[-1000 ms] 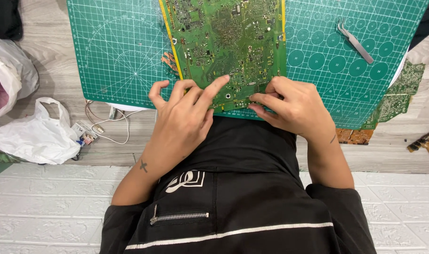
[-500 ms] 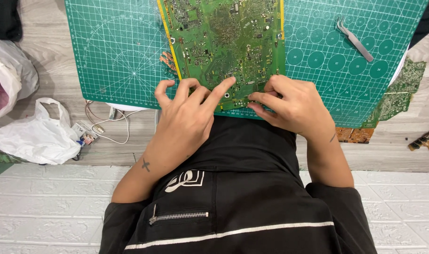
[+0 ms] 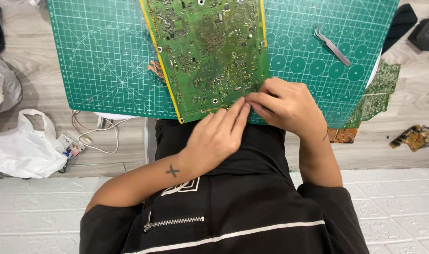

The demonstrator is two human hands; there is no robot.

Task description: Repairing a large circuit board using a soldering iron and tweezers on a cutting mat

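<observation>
A white plastic bag, soft and crumpled, lies at the left edge of the frame on pale wood-grain flooring, with a small tag-like plug and thin white cable just beside it. Filling the upper middle is a green cutting mat, smooth and printed with a white grid, a ray pattern and rows of circles. On it rests a large green circuit board, flat and densely studded with tiny components, yellow-edged along its left side. The left hand and right hand meet at the board's lower edge, fingertips pinched together there; what they pinch is too small to tell. Metal tweezers lie on the mat at upper right. A second green board pokes out beneath the mat's right edge, and a small brownish board sits at far right.
</observation>
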